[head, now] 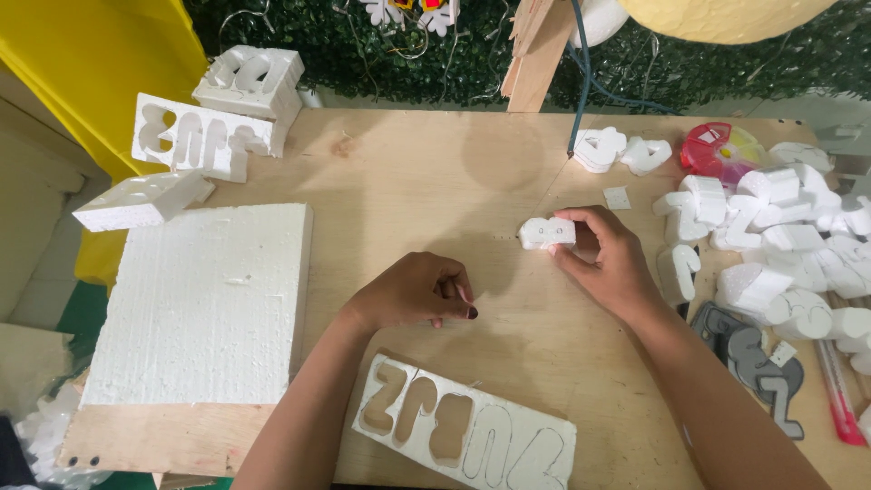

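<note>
My right hand grips a small white foam cut-out piece and holds it on edge on the wooden table, right of centre. My left hand rests on the table a little to the left, fingers curled in and holding nothing I can see. Just below my hands lies a white foam strip with digit-shaped holes cut out and more digits outlined in pen.
A thick white foam slab covers the left of the table. Cut foam offcuts lie at the far left corner. A heap of foam digits, grey templates, a pink cutter and a red disc crowd the right side.
</note>
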